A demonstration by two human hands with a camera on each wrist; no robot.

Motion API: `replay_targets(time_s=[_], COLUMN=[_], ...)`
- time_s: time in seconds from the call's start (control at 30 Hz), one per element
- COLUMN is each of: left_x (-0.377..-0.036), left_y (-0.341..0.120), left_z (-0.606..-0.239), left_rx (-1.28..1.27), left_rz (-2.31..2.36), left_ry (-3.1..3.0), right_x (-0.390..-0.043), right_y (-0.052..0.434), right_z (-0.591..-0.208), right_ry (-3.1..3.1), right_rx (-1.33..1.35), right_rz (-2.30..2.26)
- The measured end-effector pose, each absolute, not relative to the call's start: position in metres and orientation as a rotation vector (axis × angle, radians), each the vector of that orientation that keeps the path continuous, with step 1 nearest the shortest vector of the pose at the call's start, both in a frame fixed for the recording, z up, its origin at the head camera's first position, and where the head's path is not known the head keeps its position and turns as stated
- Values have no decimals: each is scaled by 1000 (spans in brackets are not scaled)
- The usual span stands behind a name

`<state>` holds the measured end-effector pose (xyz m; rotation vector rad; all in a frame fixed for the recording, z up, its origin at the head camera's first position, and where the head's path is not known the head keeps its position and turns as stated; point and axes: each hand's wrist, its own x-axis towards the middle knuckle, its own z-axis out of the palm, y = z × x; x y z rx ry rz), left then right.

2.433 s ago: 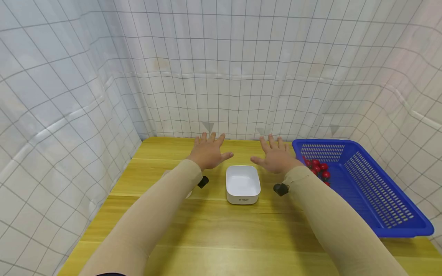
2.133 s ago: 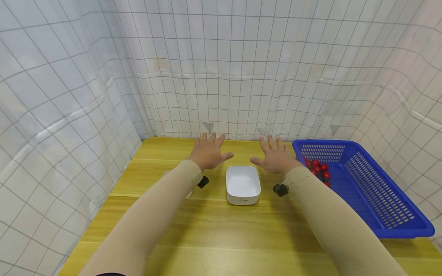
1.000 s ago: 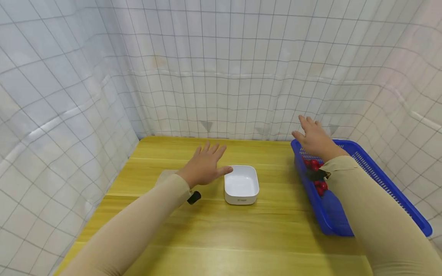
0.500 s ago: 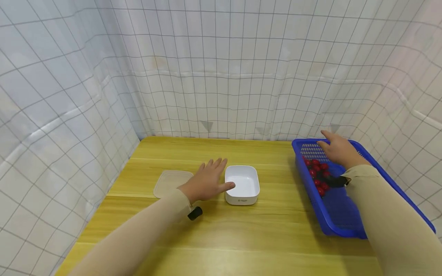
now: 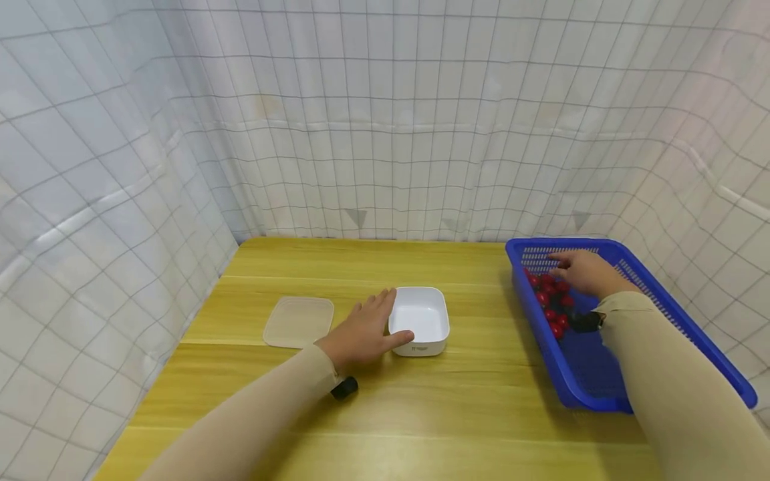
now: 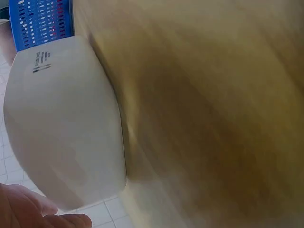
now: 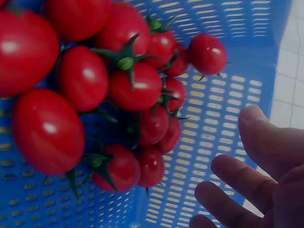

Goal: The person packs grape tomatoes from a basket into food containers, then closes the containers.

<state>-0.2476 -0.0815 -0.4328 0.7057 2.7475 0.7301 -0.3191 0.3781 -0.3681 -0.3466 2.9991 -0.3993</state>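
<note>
Reaching into the basket, the right hand hovers spread over the tomatoes, none yet in the bowl steadied by the flat, open left hand.

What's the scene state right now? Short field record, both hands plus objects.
left hand: open, fingers resting against the white container
right hand: open, inside the blue basket, over the cherry tomatoes, holding none
white container: nothing inside, lid off
clear lid: flat on the wooden table, left of the container
</note>
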Motion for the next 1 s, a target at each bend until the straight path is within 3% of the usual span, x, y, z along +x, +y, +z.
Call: replay_targets(time_s=[1.0], left_x=[-242], left_y=[-73], left_z=[-442], left_rx=[554], left_rz=[969], left_ry=[2621], right_x=[-322], right_y=[419], right_z=[-389], right_ry=[2883], right_rx=[-372], right_rz=[-359])
